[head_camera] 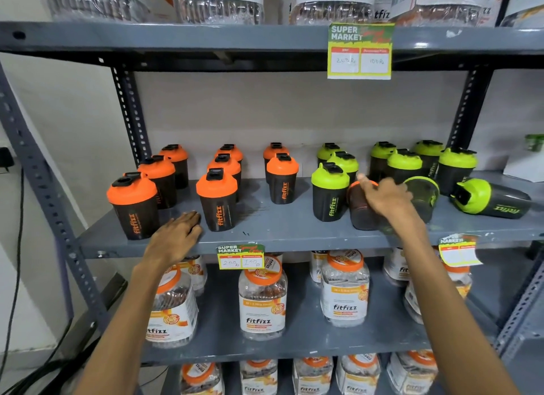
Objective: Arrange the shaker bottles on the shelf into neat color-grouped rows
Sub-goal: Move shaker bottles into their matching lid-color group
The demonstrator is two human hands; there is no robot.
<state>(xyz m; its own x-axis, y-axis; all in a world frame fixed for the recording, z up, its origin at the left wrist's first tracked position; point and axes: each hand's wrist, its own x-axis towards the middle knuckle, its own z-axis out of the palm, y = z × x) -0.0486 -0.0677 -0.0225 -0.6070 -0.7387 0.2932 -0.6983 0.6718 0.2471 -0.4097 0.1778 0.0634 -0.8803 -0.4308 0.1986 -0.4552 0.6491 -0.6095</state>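
Black shaker bottles stand on a grey shelf (294, 232). Orange-lidded ones (217, 200) fill the left half in three short rows. Green-lidded ones (329, 194) fill the right half. One orange-lidded bottle (357, 215) stands among the green ones. My right hand (382, 197) reaches over it with the index finger stretched out. Just behind my wrist a green-lidded bottle (426, 194) is tilted and blurred; I cannot tell whether the hand grips either bottle. Another green-lidded bottle (491, 200) lies on its side at the far right. My left hand (176, 235) rests flat on the shelf's front edge between two orange-lidded bottles.
Price tags (240, 257) hang from the shelf edges. Clear jars with orange lids (262, 300) fill the shelves below, and more jars (220, 6) stand on the shelf above. Slotted metal uprights (129, 109) frame the rack. Black cables (17, 247) hang at the left wall.
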